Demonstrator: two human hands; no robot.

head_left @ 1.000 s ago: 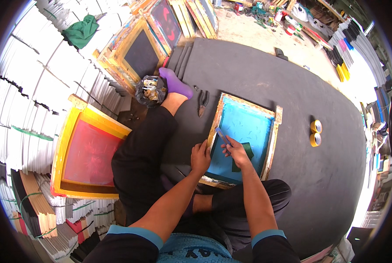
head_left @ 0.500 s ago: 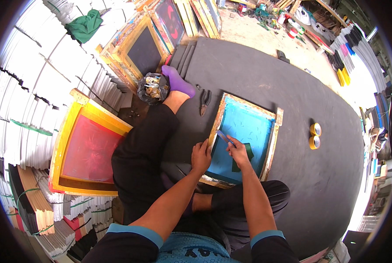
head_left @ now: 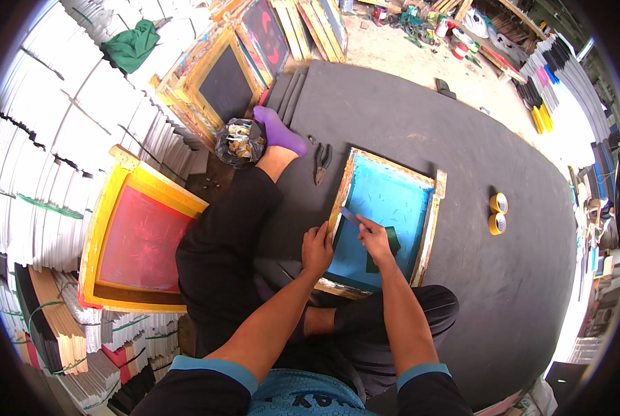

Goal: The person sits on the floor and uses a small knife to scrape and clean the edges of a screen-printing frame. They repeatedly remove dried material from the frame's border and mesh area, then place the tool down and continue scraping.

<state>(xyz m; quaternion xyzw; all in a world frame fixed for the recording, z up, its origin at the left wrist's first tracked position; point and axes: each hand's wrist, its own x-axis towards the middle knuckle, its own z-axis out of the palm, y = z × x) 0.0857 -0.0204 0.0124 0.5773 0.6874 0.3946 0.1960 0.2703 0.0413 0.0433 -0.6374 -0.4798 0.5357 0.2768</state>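
A screen printing frame (head_left: 436, 225) with a wooden rim and blue mesh lies in front of me on the dark mat. My left hand (head_left: 317, 249) grips its left rim, fingers bent over the wood. Over the mesh, my right hand (head_left: 374, 239) is closed around a narrow, flat grey-blue blade-like tool (head_left: 348, 215). The tool's far end reaches the inner left side of the frame; whether it touches is too small to tell. A dark green piece (head_left: 394, 240) lies on the mesh, partly hidden by my right hand.
Black-handled pliers (head_left: 321, 165) lie beyond the frame's left side. Two yellow tape rolls (head_left: 498, 213) sit to the right. A yellow frame with red mesh (head_left: 147, 236) leans by my left leg, near a black bag of scraps (head_left: 240, 143). White stacks (head_left: 46, 152) line the left.
The view has shifted very slightly. The tool in my right hand appears tilted a little differently, while my left hand stays on the rim.
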